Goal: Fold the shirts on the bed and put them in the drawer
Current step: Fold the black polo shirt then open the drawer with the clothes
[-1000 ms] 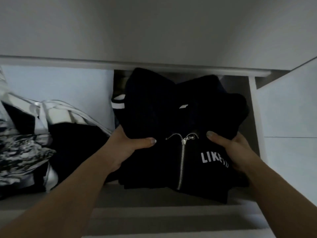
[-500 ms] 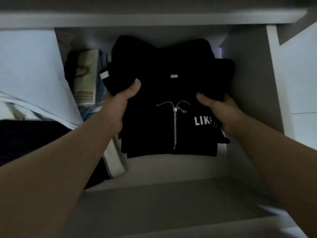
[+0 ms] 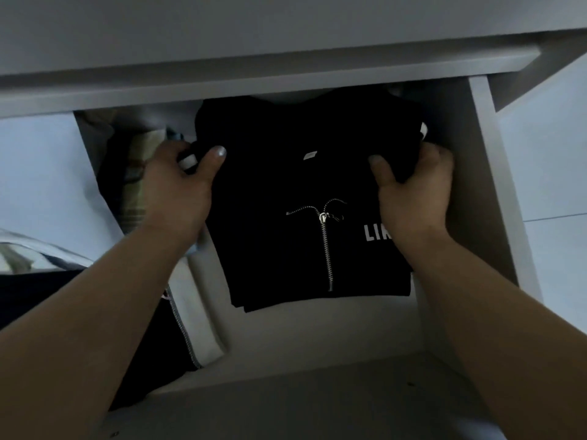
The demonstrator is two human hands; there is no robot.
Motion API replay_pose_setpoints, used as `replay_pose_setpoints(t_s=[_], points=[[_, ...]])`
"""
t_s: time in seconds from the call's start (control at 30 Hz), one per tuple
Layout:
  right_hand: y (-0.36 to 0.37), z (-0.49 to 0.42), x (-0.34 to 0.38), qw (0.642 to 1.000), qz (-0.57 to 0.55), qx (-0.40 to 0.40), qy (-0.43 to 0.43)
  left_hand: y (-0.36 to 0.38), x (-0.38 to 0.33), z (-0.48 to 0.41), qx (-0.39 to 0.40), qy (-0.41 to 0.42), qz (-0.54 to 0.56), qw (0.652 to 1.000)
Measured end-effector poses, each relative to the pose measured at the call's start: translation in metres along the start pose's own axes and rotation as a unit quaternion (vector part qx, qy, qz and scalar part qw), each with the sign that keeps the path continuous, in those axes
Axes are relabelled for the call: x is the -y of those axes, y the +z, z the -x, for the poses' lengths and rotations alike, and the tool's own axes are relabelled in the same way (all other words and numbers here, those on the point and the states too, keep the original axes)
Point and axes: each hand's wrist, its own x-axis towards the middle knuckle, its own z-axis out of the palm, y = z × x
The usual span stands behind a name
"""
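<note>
A folded black zip-up shirt with a silver zipper and white lettering lies inside the open white drawer, its far end tucked under the cabinet top. My left hand grips its left edge, thumb on top near a white cuff stripe. At the shirt's right edge my right hand holds the fabric with the thumb pressed on top and the fingers curled round the side.
Other folded clothes fill the drawer's left part, and a white garment with a zipper edge lies beside the black shirt. The cabinet top overhangs the drawer's back. The drawer's front rim runs below my arms.
Both hands pushed the black shirt deeper into the drawer and slid further up along its sides. The view has moved closer over the drawer.
</note>
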Motion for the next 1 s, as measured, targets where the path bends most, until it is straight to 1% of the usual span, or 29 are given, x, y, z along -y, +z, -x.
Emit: replay_pose_setpoints(t_s=[0.03, 0.1, 0.17, 0.2, 0.27, 0.3, 0.33, 0.4, 0.47, 0.53, 0.6, 0.67, 0.77, 0.83, 0.87, 0.9, 0.93, 0.97, 1.0], points=[[-0.003, -0.003, 0.003, 0.999, -0.036, 0.0, 0.003, -0.002, -0.005, -0.003, 0.0, 0.016, -0.004, 1.0], [-0.007, -0.013, 0.01, 0.997, -0.078, -0.015, -0.003, -0.001, -0.018, -0.01, -0.038, 0.044, 0.006, 0.998], [-0.004, -0.026, 0.011, 0.997, -0.08, -0.022, -0.001, 0.007, -0.026, -0.02, -0.075, 0.022, 0.051, 0.996], [0.0, -0.03, 0.009, 0.997, -0.069, -0.01, 0.021, 0.011, -0.026, -0.026, -0.08, -0.02, 0.09, 0.992], [0.009, -0.036, -0.001, 0.996, -0.031, 0.03, 0.081, 0.015, -0.022, -0.029, -0.061, -0.128, 0.154, 0.978], [0.009, -0.034, -0.007, 0.994, -0.017, 0.046, 0.1, 0.013, -0.019, -0.022, -0.051, -0.159, 0.157, 0.973], [0.008, -0.029, -0.013, 0.992, -0.013, 0.058, 0.113, 0.01, -0.015, -0.011, -0.041, -0.16, 0.139, 0.976], [0.002, -0.01, -0.023, 0.989, 0.0, 0.073, 0.129, 0.003, -0.001, 0.023, 0.008, -0.159, 0.117, 0.98], [-0.006, 0.012, -0.034, 0.987, 0.044, 0.084, 0.131, 0.0, 0.013, 0.064, 0.088, -0.224, 0.156, 0.958], [-0.012, 0.029, -0.043, 0.984, 0.075, 0.1, 0.123, 0.002, 0.024, 0.093, 0.121, -0.277, 0.15, 0.941], [-0.016, 0.039, -0.051, 0.982, 0.1, 0.112, 0.111, 0.004, 0.033, 0.106, 0.117, -0.304, 0.145, 0.934], [-0.02, 0.042, -0.053, 0.981, 0.122, 0.109, 0.1, 0.004, 0.037, 0.104, 0.1, -0.304, 0.135, 0.938], [-0.018, 0.047, -0.051, 0.984, 0.115, 0.079, 0.111, 0.005, 0.038, 0.099, 0.058, -0.281, 0.122, 0.95], [-0.012, 0.06, -0.051, 0.984, 0.104, 0.059, 0.13, 0.008, 0.037, 0.108, 0.049, -0.31, 0.149, 0.938], [-0.009, 0.07, -0.051, 0.983, 0.105, 0.049, 0.144, 0.01, 0.037, 0.116, 0.058, -0.339, 0.159, 0.925], [-0.007, 0.079, -0.05, 0.977, 0.109, 0.046, 0.177, 0.011, 0.04, 0.123, 0.074, -0.368, 0.162, 0.913], [-0.006, 0.085, -0.05, 0.965, 0.095, 0.051, 0.24, 0.011, 0.042, 0.13, 0.091, -0.392, 0.172, 0.899], [-0.006, 0.089, -0.051, 0.94, 0.05, 0.066, 0.33, 0.01, 0.044, 0.134, 0.1, -0.413, 0.2, 0.883], [-0.008, 0.091, -0.05, 0.905, -0.036, 0.083, 0.415, 0.009, 0.046, 0.136, 0.102, -0.437, 0.245, 0.859]])
